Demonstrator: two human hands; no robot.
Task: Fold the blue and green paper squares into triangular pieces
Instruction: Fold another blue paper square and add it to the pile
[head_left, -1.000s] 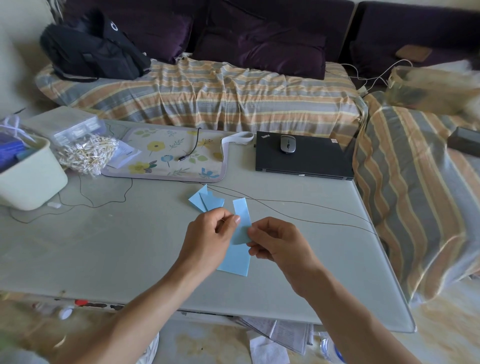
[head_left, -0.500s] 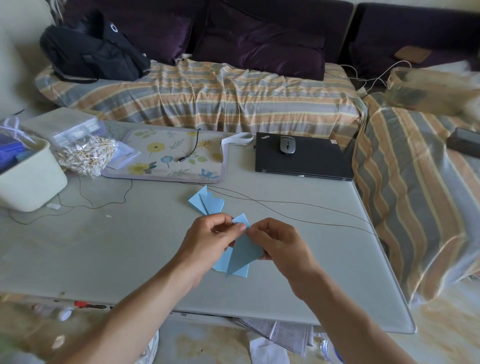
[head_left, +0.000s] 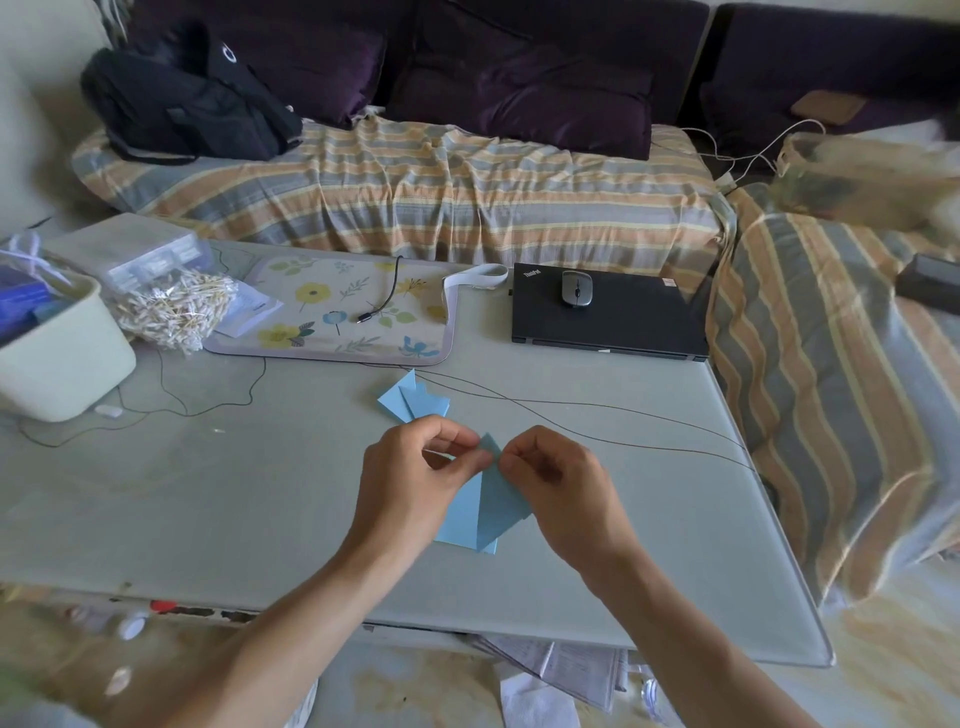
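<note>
Both hands meet over the worktop (head_left: 234, 509). The left hand (head_left: 410, 488) and right hand (head_left: 561, 483) each pinch the top corner of a partly folded blue paper (head_left: 483, 509), which hangs between and below them. Just beyond the hands lie folded blue pieces (head_left: 413, 402). Farther off, beyond the right hand, sits a laptop (head_left: 613, 317).

My left hand (head_left: 415, 480) and right hand (head_left: 558, 486) pinch the top point of a blue paper (head_left: 485, 512), partly folded, above the surface (head_left: 234, 499). Folded blue pieces (head_left: 413, 402) lie just beyond; laptop (head_left: 613, 317) farther back.
</note>
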